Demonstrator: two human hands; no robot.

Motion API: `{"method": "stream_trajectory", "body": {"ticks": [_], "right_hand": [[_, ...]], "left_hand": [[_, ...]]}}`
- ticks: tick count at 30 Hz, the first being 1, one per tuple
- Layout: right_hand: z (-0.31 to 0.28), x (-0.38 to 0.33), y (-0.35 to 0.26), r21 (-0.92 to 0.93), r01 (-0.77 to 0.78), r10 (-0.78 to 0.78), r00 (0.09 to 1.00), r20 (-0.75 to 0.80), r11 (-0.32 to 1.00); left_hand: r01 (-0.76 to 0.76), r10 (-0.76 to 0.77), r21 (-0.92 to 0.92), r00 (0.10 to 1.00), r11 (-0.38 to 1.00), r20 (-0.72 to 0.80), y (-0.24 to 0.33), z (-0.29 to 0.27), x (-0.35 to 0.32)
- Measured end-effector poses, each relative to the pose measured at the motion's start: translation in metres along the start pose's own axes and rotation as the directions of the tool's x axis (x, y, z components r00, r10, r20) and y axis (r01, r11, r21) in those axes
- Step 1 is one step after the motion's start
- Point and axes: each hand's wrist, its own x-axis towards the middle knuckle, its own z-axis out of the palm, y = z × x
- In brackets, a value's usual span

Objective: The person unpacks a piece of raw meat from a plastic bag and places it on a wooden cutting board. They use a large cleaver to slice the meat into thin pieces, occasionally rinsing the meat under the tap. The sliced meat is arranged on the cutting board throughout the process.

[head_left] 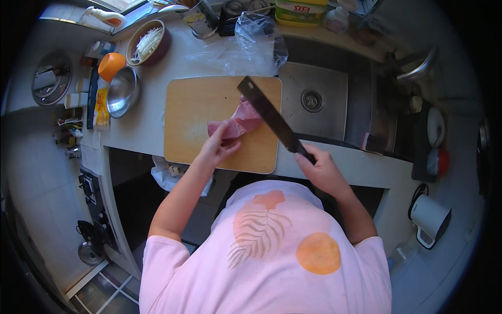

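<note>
On the pale kitchen surface (141, 125), steel sink (314, 99) at right, lies a wooden cutting board (198, 104). Raw pink meat (238, 123) sits on the board's right half. Left hand (217, 149) presses the meat's near end, fingers (230, 144) together on it. Right hand (319, 167) fingers clamped on a dark cleaver (269, 118), blade angled over the meat's right side. Left of board: empty steel bowl (123, 91), orange cup (111, 65), red bowl (149, 42) holding pale shredded strips. Clear plastic bag (256, 44) behind the board.
</note>
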Motion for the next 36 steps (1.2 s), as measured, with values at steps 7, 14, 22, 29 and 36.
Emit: {"method": "stream_trajectory", "body": {"ticks": [7, 14, 22, 29, 36], "right_hand": [[0.029, 0.012, 0.024, -0.012, -0.189, 0.189, 0.972, 0.142, 0.982], [0.059, 0.033, 0.03, -0.098, 0.007, -0.002, 0.999, 0.053, 0.995], [0.062, 0.036, 0.026, -0.252, 0.004, 0.025, 0.993, 0.111, 0.968], [0.064, 0.051, 0.012, -0.261, -0.015, 0.052, 0.989, 0.135, 0.965], [0.082, 0.097, 0.006, -0.232, 0.039, -0.008, 0.991, 0.133, 0.972]], "left_hand": [[-0.252, 0.65, 0.706, 0.274, -0.663, 0.708, -0.002, 0.017, -0.035], [-0.554, 0.718, 0.701, 0.244, -0.448, 0.652, -0.01, -0.004, 0.008], [-0.601, 0.772, 0.722, 0.256, -0.344, 0.581, -0.012, -0.001, 0.003], [-0.606, 0.798, 0.739, 0.27, -0.293, 0.538, -0.013, -0.004, 0.006], [-0.627, 0.793, 0.734, 0.295, -0.261, 0.533, -0.018, -0.003, 0.003]]}}
